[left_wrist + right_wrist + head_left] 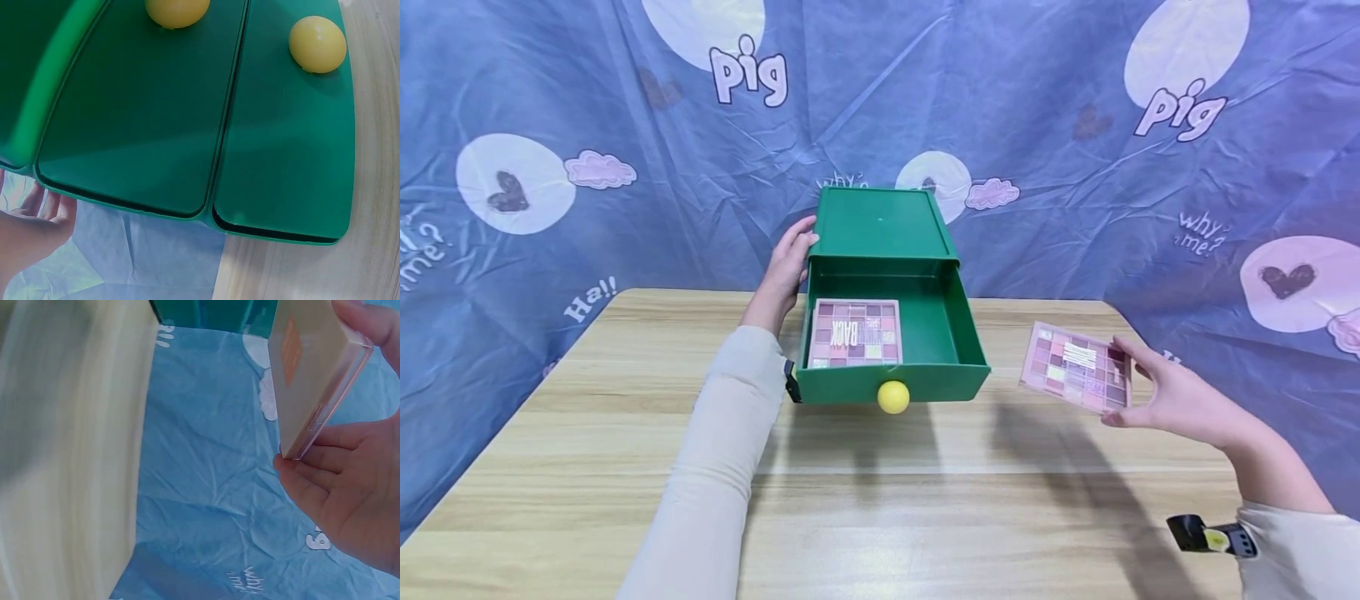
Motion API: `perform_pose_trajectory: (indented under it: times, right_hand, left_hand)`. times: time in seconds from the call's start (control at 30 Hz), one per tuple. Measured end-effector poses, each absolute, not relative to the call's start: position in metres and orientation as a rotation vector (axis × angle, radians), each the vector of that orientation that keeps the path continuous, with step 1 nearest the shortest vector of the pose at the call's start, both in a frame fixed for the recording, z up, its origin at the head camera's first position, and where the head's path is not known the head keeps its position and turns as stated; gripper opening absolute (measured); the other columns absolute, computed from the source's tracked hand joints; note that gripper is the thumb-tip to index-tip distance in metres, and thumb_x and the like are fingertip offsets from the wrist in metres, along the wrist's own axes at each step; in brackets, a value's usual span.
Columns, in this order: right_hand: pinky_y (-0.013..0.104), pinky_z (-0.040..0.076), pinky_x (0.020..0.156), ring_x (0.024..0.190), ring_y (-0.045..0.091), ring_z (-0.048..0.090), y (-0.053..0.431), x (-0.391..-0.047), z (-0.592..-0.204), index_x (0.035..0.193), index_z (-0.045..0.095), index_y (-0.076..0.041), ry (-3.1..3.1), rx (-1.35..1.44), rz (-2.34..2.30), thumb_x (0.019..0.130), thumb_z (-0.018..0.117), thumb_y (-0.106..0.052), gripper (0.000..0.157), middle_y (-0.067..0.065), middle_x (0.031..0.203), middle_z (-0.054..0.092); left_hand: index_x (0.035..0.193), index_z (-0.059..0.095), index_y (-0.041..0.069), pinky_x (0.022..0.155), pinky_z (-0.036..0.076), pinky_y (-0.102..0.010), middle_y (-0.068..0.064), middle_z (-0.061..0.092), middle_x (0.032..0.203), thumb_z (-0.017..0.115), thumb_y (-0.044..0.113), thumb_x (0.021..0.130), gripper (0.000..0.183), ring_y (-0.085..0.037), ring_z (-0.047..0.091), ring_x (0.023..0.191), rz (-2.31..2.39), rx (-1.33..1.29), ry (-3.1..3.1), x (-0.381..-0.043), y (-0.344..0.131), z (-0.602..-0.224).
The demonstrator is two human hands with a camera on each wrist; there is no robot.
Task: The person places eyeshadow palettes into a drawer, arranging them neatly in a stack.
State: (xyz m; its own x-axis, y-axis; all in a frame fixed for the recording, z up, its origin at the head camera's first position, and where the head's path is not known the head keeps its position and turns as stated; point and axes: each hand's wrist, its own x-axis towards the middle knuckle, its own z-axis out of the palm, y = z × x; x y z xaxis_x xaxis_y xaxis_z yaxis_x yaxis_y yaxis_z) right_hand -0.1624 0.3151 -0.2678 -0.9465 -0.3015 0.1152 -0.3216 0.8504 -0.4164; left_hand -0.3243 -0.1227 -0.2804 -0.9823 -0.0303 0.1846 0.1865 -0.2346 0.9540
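Note:
A green drawer cabinet (880, 221) stands on the table with its top drawer (942, 383) pulled out, a yellow knob (892, 397) on its front. Inside, against the drawer's left wall, lies an eyeshadow palette (856, 333) with a clear lid; the drawer floor shows to its right. My left hand (786, 265) rests its extended fingers against the cabinet's left side. Out to the right of the drawer, above the table, my right hand (1183, 398) pinches a second eyeshadow palette (1075, 367) by its right edge between thumb and fingers. Its pale back faces the right wrist camera.
The cabinet is on a wood-grain table (625, 450). Lower drawer fronts with yellow knobs (317, 45) appear in the left wrist view. Behind the table hangs a blue printed cloth (1037, 125). Each wrist wears a black strap.

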Motion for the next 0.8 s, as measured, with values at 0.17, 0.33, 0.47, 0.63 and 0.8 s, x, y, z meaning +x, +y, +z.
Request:
perform_pose_trajectory:
  times: [0.17,0.33,0.47,0.63,0.8]
  right_hand:
    - [0.057,0.028,0.078,0.103,0.052,0.033,0.315,-0.164,-0.255,0.134,0.016,0.005,-2.976,0.511,0.731,0.058,0.079,-0.023,0.103,0.032,0.124,0.032]
    - [0.058,0.027,0.079,0.105,0.052,0.031,0.312,-0.167,-0.245,0.135,0.015,0.003,-2.982,0.516,0.714,0.058,0.078,-0.024,0.103,0.032,0.125,0.030]
    - [0.058,0.024,0.082,0.109,0.052,0.028,0.309,-0.170,-0.236,0.135,0.014,0.003,-2.991,0.537,0.717,0.060,0.077,-0.024,0.103,0.033,0.127,0.027]
    - [0.056,0.023,0.083,0.109,0.047,0.031,0.305,-0.173,-0.226,0.135,0.015,0.004,-2.967,0.564,0.699,0.060,0.078,-0.022,0.102,0.032,0.124,0.032]
    - [0.057,0.023,0.082,0.109,0.043,0.032,0.299,-0.176,-0.214,0.136,0.014,0.003,-2.972,0.575,0.678,0.060,0.078,-0.023,0.102,0.030,0.123,0.034]
  left_hand:
    - [0.128,0.042,0.016,0.086,0.030,-0.039,-0.006,0.043,0.124,0.045,0.018,0.085,0.042,-0.016,0.042,0.105,-2.357,-0.199,-1.846,-0.324,-0.123,-0.280]
    - [0.128,0.042,0.016,0.085,0.030,-0.040,-0.007,0.043,0.124,0.045,0.018,0.086,0.042,-0.016,0.042,0.105,-2.356,-0.206,-1.845,-0.324,-0.122,-0.281]
    - [0.128,0.042,0.016,0.086,0.030,-0.040,-0.006,0.043,0.124,0.045,0.019,0.086,0.042,-0.016,0.041,0.105,-2.355,-0.207,-1.848,-0.324,-0.123,-0.281]
    - [0.128,0.042,0.016,0.086,0.030,-0.040,-0.006,0.043,0.124,0.045,0.018,0.086,0.042,-0.017,0.042,0.105,-2.356,-0.203,-1.845,-0.324,-0.123,-0.281]
    - [0.128,0.042,0.016,0.087,0.029,-0.040,-0.006,0.042,0.124,0.045,0.020,0.086,0.042,-0.016,0.041,0.106,-2.350,-0.200,-1.857,-0.325,-0.123,-0.281]
